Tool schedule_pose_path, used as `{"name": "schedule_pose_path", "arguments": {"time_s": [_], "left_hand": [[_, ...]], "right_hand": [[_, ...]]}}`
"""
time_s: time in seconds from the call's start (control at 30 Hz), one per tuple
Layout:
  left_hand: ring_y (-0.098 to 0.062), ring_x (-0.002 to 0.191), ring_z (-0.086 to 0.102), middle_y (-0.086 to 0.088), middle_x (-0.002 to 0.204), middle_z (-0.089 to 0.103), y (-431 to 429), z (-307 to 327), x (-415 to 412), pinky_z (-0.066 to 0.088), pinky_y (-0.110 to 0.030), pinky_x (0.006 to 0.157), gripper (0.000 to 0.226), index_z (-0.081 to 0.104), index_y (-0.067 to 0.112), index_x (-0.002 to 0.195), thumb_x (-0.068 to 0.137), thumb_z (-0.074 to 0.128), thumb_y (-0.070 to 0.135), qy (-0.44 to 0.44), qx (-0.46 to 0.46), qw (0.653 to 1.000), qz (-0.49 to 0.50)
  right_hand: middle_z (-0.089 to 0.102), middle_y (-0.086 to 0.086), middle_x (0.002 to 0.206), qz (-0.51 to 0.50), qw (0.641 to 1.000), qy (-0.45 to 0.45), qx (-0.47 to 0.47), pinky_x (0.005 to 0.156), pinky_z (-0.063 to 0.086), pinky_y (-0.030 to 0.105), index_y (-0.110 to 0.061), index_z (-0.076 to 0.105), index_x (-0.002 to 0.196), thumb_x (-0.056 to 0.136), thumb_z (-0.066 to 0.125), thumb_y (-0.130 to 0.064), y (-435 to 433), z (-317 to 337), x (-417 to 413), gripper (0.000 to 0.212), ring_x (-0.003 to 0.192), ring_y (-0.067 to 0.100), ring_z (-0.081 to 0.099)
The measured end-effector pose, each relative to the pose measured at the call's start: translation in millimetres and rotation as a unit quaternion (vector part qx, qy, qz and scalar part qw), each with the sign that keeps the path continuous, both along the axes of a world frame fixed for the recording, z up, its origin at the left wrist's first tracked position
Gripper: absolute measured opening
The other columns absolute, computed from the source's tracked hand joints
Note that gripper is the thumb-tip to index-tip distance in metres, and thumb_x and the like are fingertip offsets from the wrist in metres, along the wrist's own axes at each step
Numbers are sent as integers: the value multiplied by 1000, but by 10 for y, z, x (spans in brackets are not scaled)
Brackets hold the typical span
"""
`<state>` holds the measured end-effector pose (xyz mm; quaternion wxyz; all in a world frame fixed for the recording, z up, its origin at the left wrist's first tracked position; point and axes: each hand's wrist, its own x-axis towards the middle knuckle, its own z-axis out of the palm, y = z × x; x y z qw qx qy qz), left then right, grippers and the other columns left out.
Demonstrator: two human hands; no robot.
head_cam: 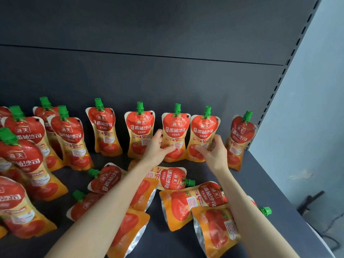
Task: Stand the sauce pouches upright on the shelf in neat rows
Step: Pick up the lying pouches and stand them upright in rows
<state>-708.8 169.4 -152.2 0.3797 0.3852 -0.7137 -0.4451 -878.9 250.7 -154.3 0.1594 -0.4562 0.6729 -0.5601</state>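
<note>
I take the slotted upright (283,71) as my mark: a dark metal post slanting up to the top right, with a row of small slots along it. Left of it spreads the back panel (130,77), matt charcoal, crossed by one thin horizontal seam (149,55). From the upright's foot the shelf deck (260,187) runs toward me in the same dark grey. Right of the upright I see a pale blue-grey wall (316,112), softly and evenly lit, with a scuffed patch (299,176). Lower on that side sit a dark bracket-like object (310,202) and thin cables (333,226); I cannot tell what they belong to.
</note>
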Motion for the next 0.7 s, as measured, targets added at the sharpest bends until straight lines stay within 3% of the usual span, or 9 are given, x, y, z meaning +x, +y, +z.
{"name": "schedule_pose_path", "arguments": {"time_s": [0.1, 0.27, 0.5, 0.7], "left_hand": [[-18, 123, 50, -4, 131, 55, -33, -43, 27, 44, -41, 102, 56, 42, 14, 129, 81, 70, 14, -29, -29, 999, 17], [-21, 123, 51, -5, 132, 55, -21, -67, 41, 44, -40, 100, 53, 43, 14, 127, 81, 70, 16, -42, -47, 997, 46], [-22, 127, 48, -6, 137, 50, 18, -74, 21, 44, -38, 100, 56, 36, 9, 134, 87, 63, 22, -117, -65, 989, 62], [-24, 129, 45, -8, 141, 46, 168, -16, 85, 42, -39, 102, 59, 32, 10, 141, 90, 58, 27, -152, -81, 981, 89]], "right_hand": [[60, 5, 121, -15, 1000, -1, -1, 75, 47, 17, -8, 42, 121, 81, 71, -14, 7, -3, -3, 51, 99, 11, 57], [59, 5, 124, -22, 1000, 18, 5, 73, 44, 11, -10, 40, 123, 83, 69, -15, 34, -19, 2, 51, 110, 19, 59], [55, 7, 130, -31, 997, 48, 48, 92, 49, 36, -11, 35, 131, 86, 65, -18, 28, 11, -5, 55, 117, 24, 56], [57, 7, 128, -63, 993, 85, 52, 88, 51, 37, -10, 40, 131, 90, 61, -26, 144, 9, 23, 49, 114, 25, 58]]}}
